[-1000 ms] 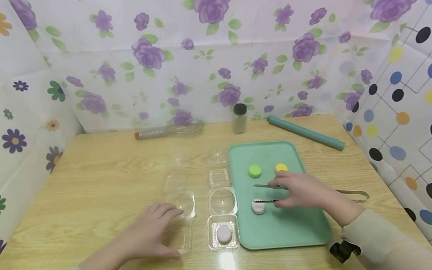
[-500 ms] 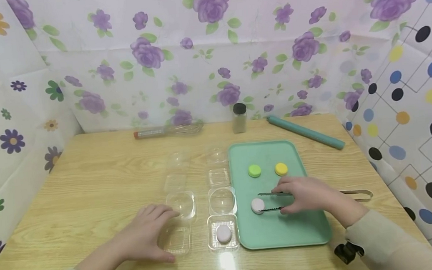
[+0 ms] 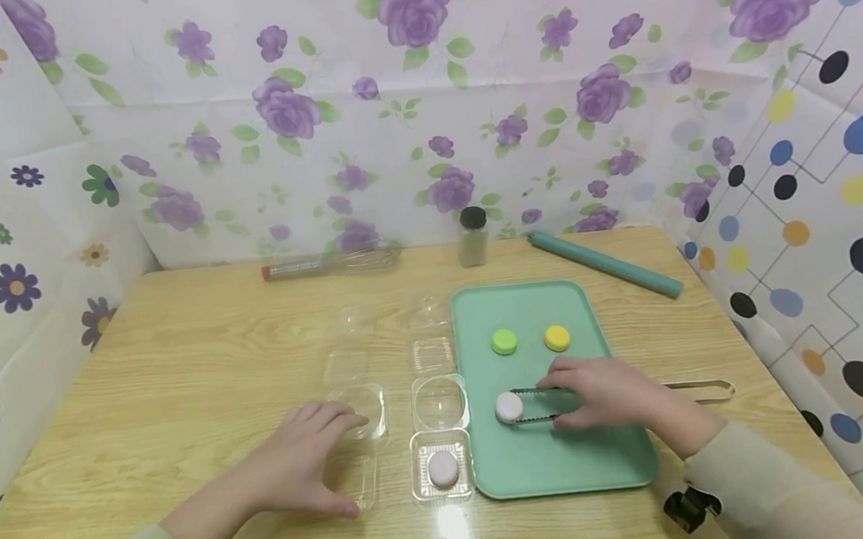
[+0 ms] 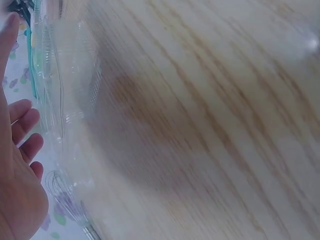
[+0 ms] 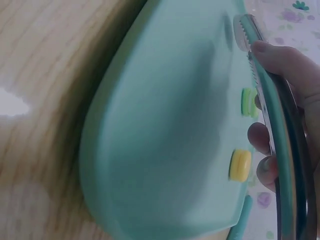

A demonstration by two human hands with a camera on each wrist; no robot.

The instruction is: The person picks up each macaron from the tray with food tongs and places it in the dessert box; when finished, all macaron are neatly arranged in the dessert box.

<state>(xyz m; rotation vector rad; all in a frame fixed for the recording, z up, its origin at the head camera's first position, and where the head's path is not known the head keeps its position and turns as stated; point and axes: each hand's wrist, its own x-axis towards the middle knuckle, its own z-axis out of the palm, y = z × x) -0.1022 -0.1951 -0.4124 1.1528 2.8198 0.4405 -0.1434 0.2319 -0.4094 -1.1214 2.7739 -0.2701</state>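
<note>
My right hand [image 3: 601, 391] grips metal tongs [image 5: 275, 107] over the green tray [image 3: 566, 469]. The tongs' serrated tips stand on either side of a pale pinkish macaron [image 3: 509, 408]; whether they squeeze it I cannot tell. Farther back on the tray lie a green macaron [image 3: 504, 341] and a yellow macaron [image 3: 556, 337]. My left hand [image 3: 298, 462], fingers spread and loosely bent, is at the near-left clear plastic box [image 3: 371, 478] and partly hides it. Contact there is unclear. Beside it, another clear box [image 3: 419, 492] with its lid [image 3: 441, 402] folded back holds a pale macaron [image 3: 443, 469].
Two more clear boxes, one with a ribbed base [image 3: 432, 355] and one fainter [image 3: 345, 365], lie behind. Along the table's back edge are a whisk [image 3: 333, 264], a black-capped jar [image 3: 474, 240] and a teal roll [image 3: 604, 264]. Patterned cloth surrounds the table.
The tongs have shifted toward me, so their tips now stand on both sides of the pale macaron instead of one tip over it. The left hand has barely moved.
</note>
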